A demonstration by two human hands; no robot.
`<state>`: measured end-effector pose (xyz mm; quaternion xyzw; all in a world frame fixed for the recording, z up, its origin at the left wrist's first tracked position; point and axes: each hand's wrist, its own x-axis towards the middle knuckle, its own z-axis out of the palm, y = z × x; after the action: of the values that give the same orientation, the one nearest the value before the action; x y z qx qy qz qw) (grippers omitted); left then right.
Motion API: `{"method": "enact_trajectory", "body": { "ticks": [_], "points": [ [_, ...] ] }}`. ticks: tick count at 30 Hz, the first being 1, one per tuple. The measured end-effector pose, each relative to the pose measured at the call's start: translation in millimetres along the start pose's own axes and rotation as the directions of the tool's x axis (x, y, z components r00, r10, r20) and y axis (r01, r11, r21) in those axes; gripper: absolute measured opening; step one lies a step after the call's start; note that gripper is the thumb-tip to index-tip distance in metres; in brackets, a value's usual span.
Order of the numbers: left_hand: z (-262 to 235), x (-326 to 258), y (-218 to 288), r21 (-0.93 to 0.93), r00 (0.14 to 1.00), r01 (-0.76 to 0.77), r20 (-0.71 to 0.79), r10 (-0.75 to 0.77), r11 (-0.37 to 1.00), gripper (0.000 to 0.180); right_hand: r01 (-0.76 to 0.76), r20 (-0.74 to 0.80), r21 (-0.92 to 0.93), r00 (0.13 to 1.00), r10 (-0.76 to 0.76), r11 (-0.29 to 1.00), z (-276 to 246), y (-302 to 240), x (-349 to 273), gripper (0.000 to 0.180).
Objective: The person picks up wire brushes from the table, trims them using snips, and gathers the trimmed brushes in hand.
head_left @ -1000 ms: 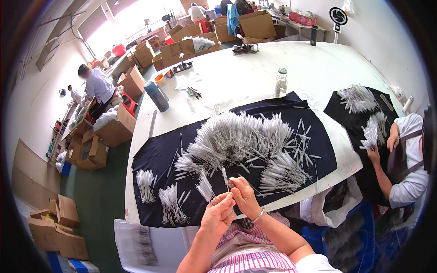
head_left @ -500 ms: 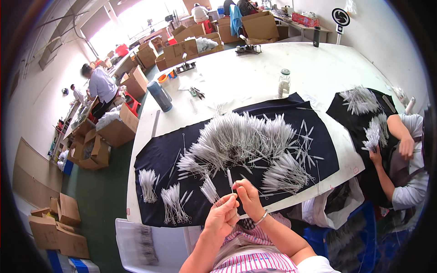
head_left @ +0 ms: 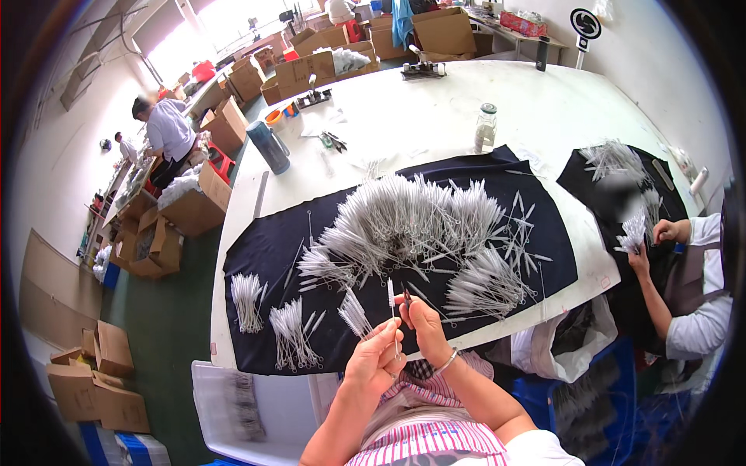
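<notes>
My left hand (head_left: 376,360) is closed round several thin wire-handled brushes. One white-bristled brush (head_left: 392,295) stands upright between its thumb and finger, the wire end coming out below. A small bunch of brushes (head_left: 354,312) fans out from the same hand to the left. Just right of the upright brush, my right hand (head_left: 423,326) grips a small dark tool (head_left: 407,297), apparently pliers; its tips point up and its handles are hidden in the fist. Beyond both hands, a large heap of brushes (head_left: 404,213) lies on a dark cloth (head_left: 256,241).
Smaller brush piles (head_left: 295,334) lie left and right on the cloth. Farther back stand a blue flask (head_left: 268,146), a glass jar (head_left: 486,128) and a clamp-like fixture (head_left: 423,70). A white bin (head_left: 287,404) sits below the table edge. At right, a co-worker's hand (head_left: 639,262) holds brushes.
My right hand has drawn slightly away from the left, and the dark tool's tips now show. The upright brush's wire end shows below my left fingers. The co-worker's other hand has moved toward their brushes.
</notes>
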<state>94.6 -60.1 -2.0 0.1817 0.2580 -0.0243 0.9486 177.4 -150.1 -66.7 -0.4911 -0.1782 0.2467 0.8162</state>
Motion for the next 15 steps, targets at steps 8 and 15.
{"method": "enact_trajectory", "body": {
  "ticks": [8,15],
  "points": [
    [-3.9,-4.5,10.3,0.046,0.996,0.027,-0.09,-0.022,0.999,0.011,0.47,0.354,-0.834,0.858,-0.373,0.29,-27.3,-50.5,26.2,0.026],
    [-10.6,-14.2,11.6,0.19,0.983,0.047,-0.182,-0.012,0.981,0.008,0.589,0.594,-0.804,0.787,-0.168,-0.086,-21.7,-98.9,36.7,0.022]
  ]
}}
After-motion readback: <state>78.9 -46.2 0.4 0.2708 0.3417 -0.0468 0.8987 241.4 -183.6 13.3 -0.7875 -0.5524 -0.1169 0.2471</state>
